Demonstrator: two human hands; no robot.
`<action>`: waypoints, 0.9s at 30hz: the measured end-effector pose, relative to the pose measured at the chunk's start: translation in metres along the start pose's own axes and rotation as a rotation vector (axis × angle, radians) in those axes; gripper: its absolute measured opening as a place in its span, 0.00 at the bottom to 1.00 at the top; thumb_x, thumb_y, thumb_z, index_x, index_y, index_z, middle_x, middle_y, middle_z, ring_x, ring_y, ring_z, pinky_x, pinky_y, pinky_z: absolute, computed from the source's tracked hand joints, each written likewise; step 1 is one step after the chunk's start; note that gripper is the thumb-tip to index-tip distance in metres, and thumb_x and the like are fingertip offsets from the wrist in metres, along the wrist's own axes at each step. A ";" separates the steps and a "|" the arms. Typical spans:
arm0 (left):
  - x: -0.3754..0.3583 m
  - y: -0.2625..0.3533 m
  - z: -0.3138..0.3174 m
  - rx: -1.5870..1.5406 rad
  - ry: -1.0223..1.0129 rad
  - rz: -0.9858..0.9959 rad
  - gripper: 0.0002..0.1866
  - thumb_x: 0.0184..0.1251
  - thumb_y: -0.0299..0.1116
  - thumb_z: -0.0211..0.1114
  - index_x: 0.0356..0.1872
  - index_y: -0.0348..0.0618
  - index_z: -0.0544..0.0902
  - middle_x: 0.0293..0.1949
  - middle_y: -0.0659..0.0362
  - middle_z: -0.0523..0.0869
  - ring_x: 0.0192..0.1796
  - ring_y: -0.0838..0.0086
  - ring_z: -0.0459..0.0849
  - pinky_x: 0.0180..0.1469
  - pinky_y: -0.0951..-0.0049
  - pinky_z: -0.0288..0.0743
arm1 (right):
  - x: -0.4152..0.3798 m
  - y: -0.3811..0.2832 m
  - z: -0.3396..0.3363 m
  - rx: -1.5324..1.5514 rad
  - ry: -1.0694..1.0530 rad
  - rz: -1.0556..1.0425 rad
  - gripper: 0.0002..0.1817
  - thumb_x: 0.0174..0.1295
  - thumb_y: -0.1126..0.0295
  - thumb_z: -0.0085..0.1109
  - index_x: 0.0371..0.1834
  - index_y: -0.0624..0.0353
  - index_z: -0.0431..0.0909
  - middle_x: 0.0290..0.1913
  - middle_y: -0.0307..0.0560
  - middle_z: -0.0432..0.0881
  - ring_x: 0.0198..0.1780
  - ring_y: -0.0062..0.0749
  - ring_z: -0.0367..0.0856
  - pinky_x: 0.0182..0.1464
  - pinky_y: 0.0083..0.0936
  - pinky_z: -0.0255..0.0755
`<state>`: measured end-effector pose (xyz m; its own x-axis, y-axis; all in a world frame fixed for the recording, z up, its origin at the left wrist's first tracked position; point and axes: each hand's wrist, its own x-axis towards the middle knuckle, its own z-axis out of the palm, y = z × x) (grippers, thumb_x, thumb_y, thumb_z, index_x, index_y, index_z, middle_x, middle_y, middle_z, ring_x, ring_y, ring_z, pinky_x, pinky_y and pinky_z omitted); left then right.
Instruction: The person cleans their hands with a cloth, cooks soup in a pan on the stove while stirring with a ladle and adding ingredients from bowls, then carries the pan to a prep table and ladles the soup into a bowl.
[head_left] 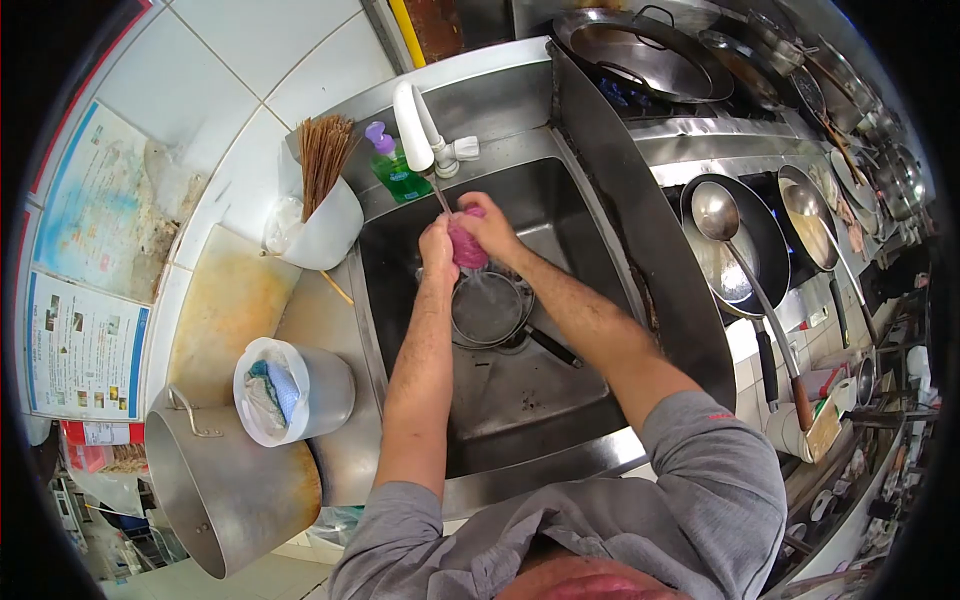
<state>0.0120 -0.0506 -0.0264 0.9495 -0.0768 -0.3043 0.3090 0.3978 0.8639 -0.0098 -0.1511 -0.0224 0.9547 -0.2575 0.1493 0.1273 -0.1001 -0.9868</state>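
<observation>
A crumpled pink bundle [467, 238], cloth or thin bag, is bunched between my two hands over the sink [545, 400]. My left hand [438, 248] closes on its left side, and my right hand [490, 228] grips its upper right. From the white tap [415, 130] just above, water runs onto my hands and the bundle. Below them, a round mesh strainer [487, 310] with a black handle lies in the sink, with water falling into it. Dark bits are scattered on the sink floor. Some of my fingers are hidden behind the bundle.
A green soap bottle [400, 180] with a purple pump stands behind the sink. To the left are a white holder [335, 225] with a bristle brush, a white bucket [325, 390] with cloths, and a large metal pot [225, 490]. Woks and a ladle [716, 212] sit right.
</observation>
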 end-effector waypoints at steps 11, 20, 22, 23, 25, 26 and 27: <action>-0.029 -0.006 -0.002 -0.269 -0.106 0.035 0.13 0.62 0.39 0.63 0.43 0.44 0.77 0.38 0.62 0.81 0.42 0.73 0.80 0.48 0.70 0.74 | -0.017 -0.004 0.010 0.760 0.142 0.516 0.23 0.62 0.53 0.55 0.52 0.58 0.67 0.46 0.45 0.75 0.44 0.35 0.77 0.45 0.38 0.73; -0.059 0.028 0.029 0.754 -0.059 0.854 0.33 0.42 0.34 0.76 0.51 0.40 0.72 0.52 0.50 0.73 0.54 0.63 0.73 0.55 0.66 0.67 | -0.019 -0.014 -0.009 1.295 -0.306 0.581 0.22 0.64 0.45 0.45 0.51 0.48 0.72 0.46 0.40 0.77 0.47 0.34 0.76 0.51 0.42 0.71; -0.073 0.025 0.040 0.932 0.008 1.003 0.34 0.40 0.35 0.76 0.52 0.40 0.71 0.51 0.48 0.72 0.56 0.59 0.70 0.59 0.62 0.63 | -0.007 -0.011 -0.006 1.369 -0.447 0.510 0.23 0.64 0.45 0.46 0.47 0.51 0.74 0.42 0.39 0.79 0.43 0.31 0.78 0.47 0.33 0.74; -0.075 0.022 0.046 0.857 0.085 1.067 0.33 0.39 0.36 0.76 0.51 0.40 0.72 0.52 0.48 0.72 0.57 0.59 0.69 0.59 0.61 0.62 | -0.005 -0.012 -0.003 1.395 -0.449 0.462 0.19 0.64 0.51 0.50 0.47 0.53 0.73 0.41 0.39 0.79 0.39 0.28 0.79 0.44 0.29 0.75; -0.072 0.016 0.049 0.801 0.301 1.191 0.27 0.44 0.38 0.74 0.45 0.39 0.74 0.48 0.51 0.76 0.52 0.61 0.74 0.55 0.63 0.67 | 0.001 -0.015 0.009 1.260 -0.396 0.383 0.17 0.63 0.54 0.51 0.46 0.55 0.73 0.41 0.41 0.79 0.38 0.28 0.80 0.41 0.27 0.76; -0.067 0.016 0.049 0.800 0.302 1.189 0.27 0.44 0.38 0.74 0.45 0.39 0.74 0.48 0.51 0.76 0.52 0.61 0.74 0.55 0.63 0.67 | 0.002 -0.016 0.013 1.126 -0.346 0.304 0.15 0.63 0.58 0.52 0.45 0.56 0.73 0.41 0.42 0.79 0.37 0.27 0.80 0.39 0.26 0.77; -0.063 0.020 0.050 0.591 0.360 0.956 0.24 0.47 0.38 0.73 0.43 0.38 0.74 0.45 0.53 0.77 0.48 0.63 0.76 0.51 0.65 0.69 | -0.001 -0.022 0.011 1.160 -0.360 0.383 0.11 0.59 0.66 0.56 0.43 0.57 0.73 0.38 0.42 0.79 0.34 0.25 0.79 0.37 0.25 0.77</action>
<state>-0.0390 -0.0838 0.0299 0.7678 0.3224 0.5536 -0.4526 -0.3387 0.8249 -0.0108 -0.1380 -0.0017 0.9780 0.2087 -0.0016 -0.1854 0.8650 -0.4662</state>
